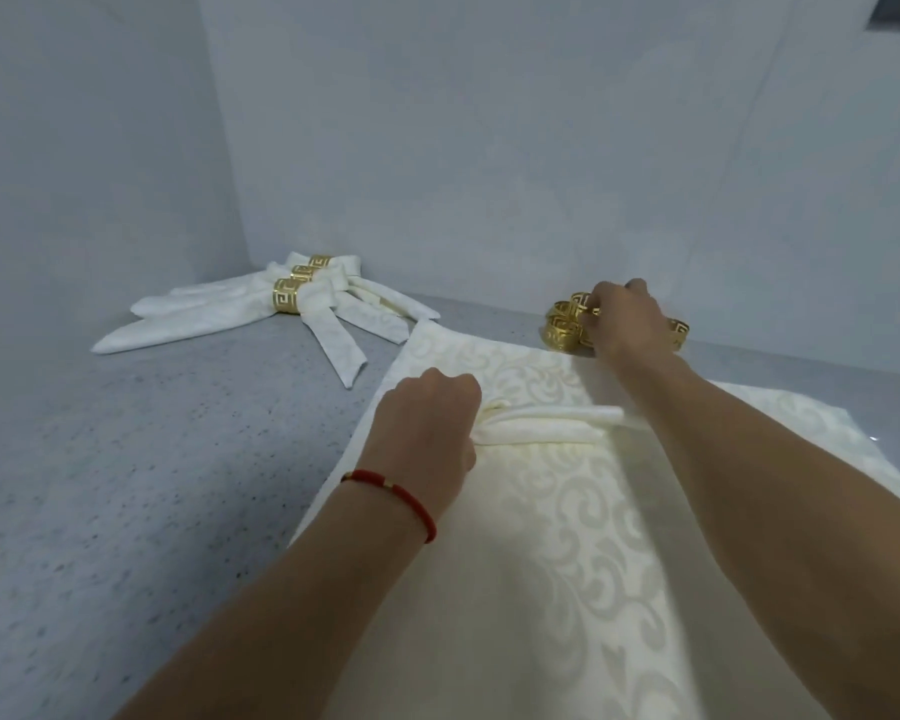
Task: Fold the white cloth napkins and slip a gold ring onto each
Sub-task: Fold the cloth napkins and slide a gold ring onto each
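Presently we record a grey speckled counter (126, 459) set into a corner of pale walls (437, 148). Across its near right portion lies a stack of flat white patterned napkins (567, 537), spread open. On top of that stack rests one folded napkin (546, 426), gathered into narrow pleats lying roughly left to right. At the far left corner we note three finished napkins (240, 314), each passed through a gold ring (287, 296) and fanned out, overlapping one another. Against the back wall, just beyond the stack, sits a cluster of loose gold rings (565, 330).

Our left hand (427, 423), with a red cord bracelet (401, 498) at the wrist, is clenched around the left end of the folded napkin, pinning it to the stack. Our right hand (627, 319) reaches over to the cluster, fingers curled and pinching one of the loose gold rings there.
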Action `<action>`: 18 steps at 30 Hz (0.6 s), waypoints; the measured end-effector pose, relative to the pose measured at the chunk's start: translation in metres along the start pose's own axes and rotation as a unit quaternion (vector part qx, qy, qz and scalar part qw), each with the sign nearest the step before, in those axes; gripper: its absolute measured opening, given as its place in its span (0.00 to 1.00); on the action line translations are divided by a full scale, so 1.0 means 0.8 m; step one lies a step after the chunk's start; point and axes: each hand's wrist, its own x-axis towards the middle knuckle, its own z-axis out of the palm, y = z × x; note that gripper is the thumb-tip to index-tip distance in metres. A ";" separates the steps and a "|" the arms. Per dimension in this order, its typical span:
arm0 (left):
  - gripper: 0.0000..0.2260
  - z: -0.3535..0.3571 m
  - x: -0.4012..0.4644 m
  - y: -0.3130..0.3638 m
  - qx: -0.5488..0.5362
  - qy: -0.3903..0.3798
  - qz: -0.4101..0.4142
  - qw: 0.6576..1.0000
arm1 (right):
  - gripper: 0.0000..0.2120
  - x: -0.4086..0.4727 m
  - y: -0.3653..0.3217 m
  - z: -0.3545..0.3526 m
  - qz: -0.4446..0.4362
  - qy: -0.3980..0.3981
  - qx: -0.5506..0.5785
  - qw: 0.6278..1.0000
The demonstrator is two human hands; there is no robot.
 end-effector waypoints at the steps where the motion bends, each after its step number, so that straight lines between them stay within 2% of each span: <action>1: 0.17 0.003 0.003 0.000 -0.001 0.001 -0.003 1.000 | 0.10 -0.002 -0.002 -0.004 0.004 0.010 0.030 0.999; 5: 0.13 0.012 0.009 -0.006 -0.022 0.001 -0.006 1.000 | 0.07 -0.037 0.001 -0.037 0.049 0.052 0.199 0.977; 8: 0.11 0.008 0.009 -0.006 -0.011 0.018 -0.003 1.000 | 0.11 -0.091 0.021 -0.072 0.126 0.077 0.363 0.920; 10: 0.10 0.000 0.005 -0.009 -0.019 0.037 -0.008 0.999 | 0.13 -0.134 0.038 -0.087 0.162 0.091 0.422 0.887; 12: 0.09 -0.004 0.003 -0.012 -0.032 0.060 -0.010 0.998 | 0.13 -0.173 0.052 -0.092 0.166 0.095 0.430 0.882; 15: 0.10 -0.008 -0.001 -0.015 -0.052 0.103 -0.007 0.993 | 0.04 -0.215 0.063 -0.094 0.142 0.073 0.492 0.856; 18: 0.11 -0.007 -0.007 -0.016 -0.060 0.137 0.007 0.989 | 0.11 -0.227 0.064 -0.099 0.118 0.039 0.560 0.819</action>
